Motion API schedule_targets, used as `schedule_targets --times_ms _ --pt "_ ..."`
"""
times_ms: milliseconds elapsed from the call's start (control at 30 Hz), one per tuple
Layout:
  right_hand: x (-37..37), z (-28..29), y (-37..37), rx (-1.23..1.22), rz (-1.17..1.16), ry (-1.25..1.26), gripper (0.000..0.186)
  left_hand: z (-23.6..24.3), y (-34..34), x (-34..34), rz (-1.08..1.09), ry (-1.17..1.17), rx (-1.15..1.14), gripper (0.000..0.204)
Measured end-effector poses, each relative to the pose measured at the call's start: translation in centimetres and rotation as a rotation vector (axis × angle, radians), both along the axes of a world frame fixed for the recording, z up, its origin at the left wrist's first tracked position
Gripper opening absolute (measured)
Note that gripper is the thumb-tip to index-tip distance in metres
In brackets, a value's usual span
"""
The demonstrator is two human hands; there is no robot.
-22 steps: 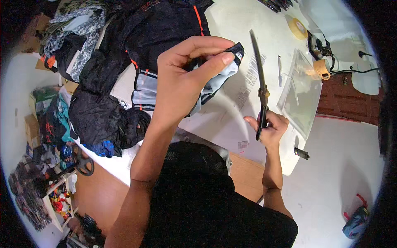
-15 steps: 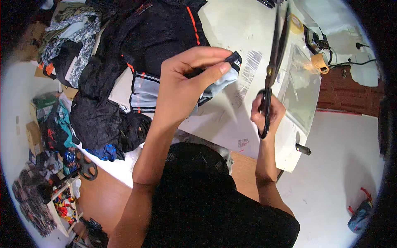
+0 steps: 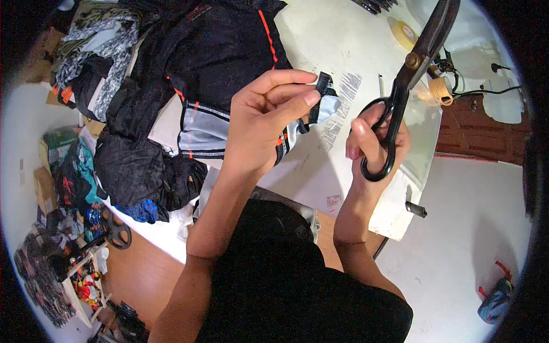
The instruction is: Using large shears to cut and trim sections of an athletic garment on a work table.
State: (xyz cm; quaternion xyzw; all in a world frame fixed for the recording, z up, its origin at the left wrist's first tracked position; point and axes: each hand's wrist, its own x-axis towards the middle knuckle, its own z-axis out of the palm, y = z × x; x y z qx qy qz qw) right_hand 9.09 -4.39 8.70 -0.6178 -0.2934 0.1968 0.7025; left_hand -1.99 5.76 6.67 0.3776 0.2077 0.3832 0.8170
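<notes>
My left hand (image 3: 269, 117) pinches a piece of grey, black and orange fabric (image 3: 323, 103), holding its edge up above the white table (image 3: 331, 46). My right hand (image 3: 374, 140) grips large black scissors (image 3: 414, 63) by the loops. The blades are together and point up and away, to the right of the fabric and not touching it. The fabric continues into a dark garment with orange piping (image 3: 223, 51) spread on the table.
A heap of dark clothes (image 3: 143, 166) lies at the left. A roll of tape (image 3: 406, 34), a clear plastic sheet (image 3: 423, 137) and cables (image 3: 480, 91) sit at the right. Cluttered shelves (image 3: 63, 251) stand on the floor at lower left.
My right hand has lifted the scissors off the table and swung them upright, closer to the fabric. My left hand keeps its hold on the fabric.
</notes>
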Motion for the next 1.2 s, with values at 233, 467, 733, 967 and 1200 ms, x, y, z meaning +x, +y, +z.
schedule_targets --times_ms 233,467,733,967,1200 --pt "1.1 -5.8 -6.2 0.172 0.759 0.632 0.063 1.1 1.0 0.5 0.102 -0.221 -0.229 0.021" --pt "2.0 -6.4 -7.1 0.091 0.877 0.429 0.059 1.4 1.5 0.2 0.114 -0.314 -0.219 0.021" --pt "2.9 -7.0 -7.2 0.065 0.898 0.367 0.056 2.4 0.7 0.5 0.125 -0.271 -0.229 0.02" --pt "3.0 -5.7 -6.9 0.016 0.853 0.329 0.054 2.4 0.5 0.5 0.127 -0.272 -0.192 0.023" --pt "3.3 -5.4 -6.9 -0.047 0.797 0.211 0.051 3.0 0.5 0.0 0.144 -0.238 -0.179 0.023"
